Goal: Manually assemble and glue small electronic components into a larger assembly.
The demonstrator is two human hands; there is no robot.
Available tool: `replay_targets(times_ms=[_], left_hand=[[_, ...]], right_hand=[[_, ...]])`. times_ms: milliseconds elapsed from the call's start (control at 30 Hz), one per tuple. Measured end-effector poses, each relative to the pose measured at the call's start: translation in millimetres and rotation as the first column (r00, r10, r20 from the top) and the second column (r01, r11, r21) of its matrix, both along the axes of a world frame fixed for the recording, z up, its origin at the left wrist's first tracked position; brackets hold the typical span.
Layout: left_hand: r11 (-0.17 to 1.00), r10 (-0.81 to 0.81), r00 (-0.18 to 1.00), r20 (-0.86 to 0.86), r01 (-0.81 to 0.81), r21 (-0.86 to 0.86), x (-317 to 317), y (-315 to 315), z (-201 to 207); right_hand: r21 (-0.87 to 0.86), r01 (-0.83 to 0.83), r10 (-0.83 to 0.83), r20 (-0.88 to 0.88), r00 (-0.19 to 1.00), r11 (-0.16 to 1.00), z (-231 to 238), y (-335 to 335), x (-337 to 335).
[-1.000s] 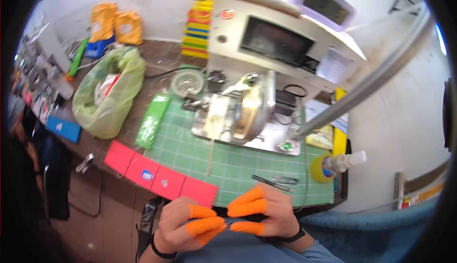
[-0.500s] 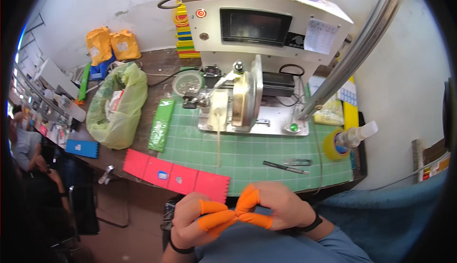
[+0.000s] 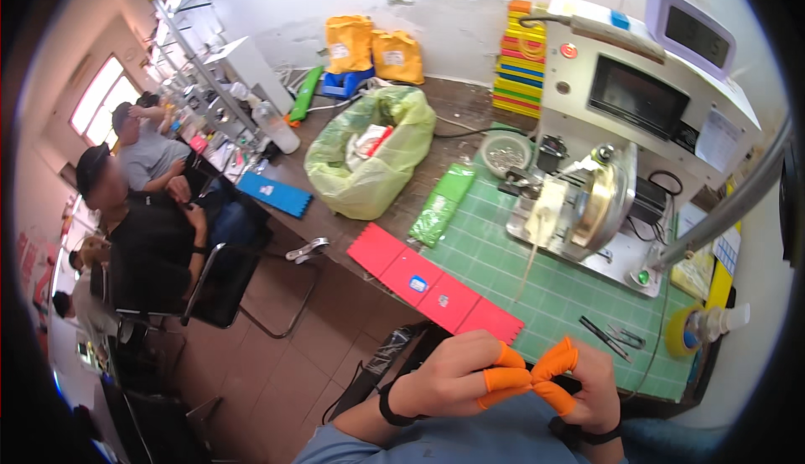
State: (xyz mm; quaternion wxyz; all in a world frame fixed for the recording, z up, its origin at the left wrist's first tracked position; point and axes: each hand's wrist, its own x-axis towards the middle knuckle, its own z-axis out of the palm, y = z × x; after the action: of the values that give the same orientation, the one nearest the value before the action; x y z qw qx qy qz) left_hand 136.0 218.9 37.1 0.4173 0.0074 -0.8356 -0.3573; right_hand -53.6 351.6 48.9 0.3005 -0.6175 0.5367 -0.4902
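My left hand and my right hand meet at the fingertips in front of my blue clothing. Orange finger cots cover the thumb and finger ends of both. Each hand is closed in a pinch; whatever lies between the tips is hidden or too small to make out. Just beyond my left hand, a long pink-red panel with notched ends lies across the table edge. A dark slim tool and a pair of tweezers rest on the green cutting mat beyond my right hand.
A white machine with a screen and brass-coloured wheel stands on the mat. Around it are a dish of small parts, a green packet, a plastic bag and a bottle. People sit at the left.
My view has swung left, so the bench appears farther right and the seated people show more fully. Both hands stay pinched together at the fingertips.
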Motion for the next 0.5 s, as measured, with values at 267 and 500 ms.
replay_targets(times_ms=[267, 500], left_hand=[[0.999, -0.041, 0.999, 0.007, 0.041, 0.013, 1, -1, -10], [0.998, -0.017, 0.992, 0.126, 0.009, 0.059, -6, 1, -9]], right_hand=[[0.1, 0.085, -0.09, 0.055, 0.994, 0.991, -3, -1, 9], [-0.067, 0.196, -0.198, -0.038, 0.979, 0.978, -15, 6, 9]])
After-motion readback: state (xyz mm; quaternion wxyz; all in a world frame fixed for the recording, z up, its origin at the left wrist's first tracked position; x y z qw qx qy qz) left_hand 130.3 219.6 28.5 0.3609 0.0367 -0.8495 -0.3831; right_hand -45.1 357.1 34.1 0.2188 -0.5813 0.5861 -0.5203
